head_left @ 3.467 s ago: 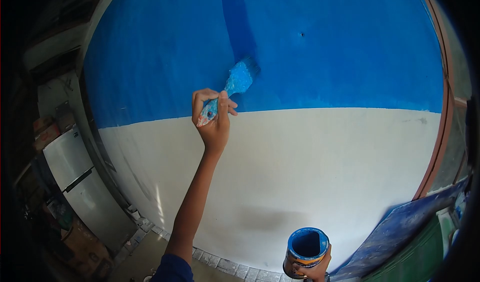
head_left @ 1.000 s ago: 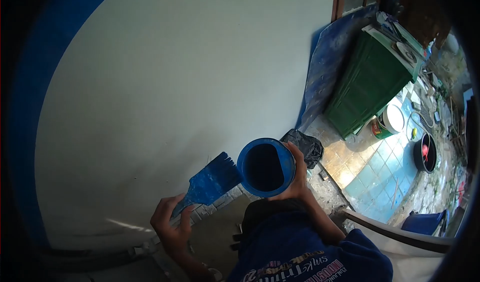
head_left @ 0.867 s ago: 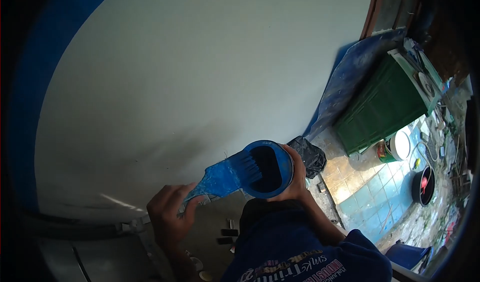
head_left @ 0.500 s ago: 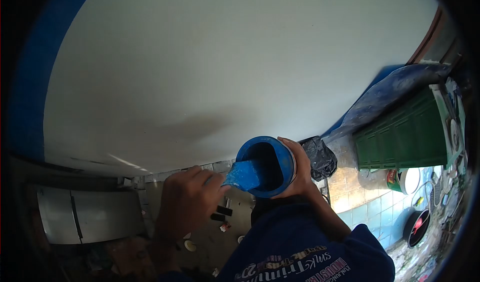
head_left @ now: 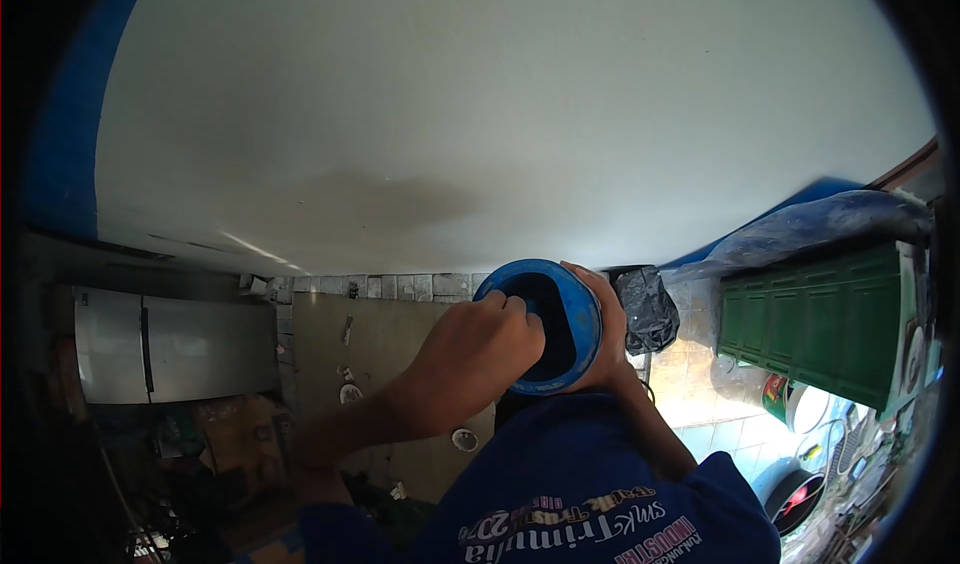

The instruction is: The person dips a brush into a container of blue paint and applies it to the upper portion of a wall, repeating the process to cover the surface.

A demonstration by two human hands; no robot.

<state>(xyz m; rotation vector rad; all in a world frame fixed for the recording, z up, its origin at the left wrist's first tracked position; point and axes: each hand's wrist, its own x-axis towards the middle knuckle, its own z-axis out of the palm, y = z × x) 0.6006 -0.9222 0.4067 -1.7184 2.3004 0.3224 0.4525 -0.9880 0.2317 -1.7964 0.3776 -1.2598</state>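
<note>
A round paint can (head_left: 586, 309) with a blue-coated rim and a dark inside is held near the wall, its opening facing me. My right hand (head_left: 607, 336) is wrapped around the can's right side. My left hand (head_left: 487, 342) is closed and reaches over the left part of the opening, knuckles up. The blue paintbrush seen in it half a second earlier is now hidden by the hand and the can. Behind the can rises a large pale wall (head_left: 500, 114) with a blue painted band (head_left: 75, 134) at its left edge.
A grey refrigerator (head_left: 210, 349) is at the left. A black plastic bag (head_left: 645, 309) lies right of the can. A green ribbed container (head_left: 810, 324), a white pail (head_left: 806, 408) and a black basin (head_left: 790, 499) are farther right. Small items lie on the floor (head_left: 400, 324).
My left hand has moved right and over the can's opening, and the blue paintbrush has gone out of sight. My right hand keeps its hold on the can. The view has shifted slightly.
</note>
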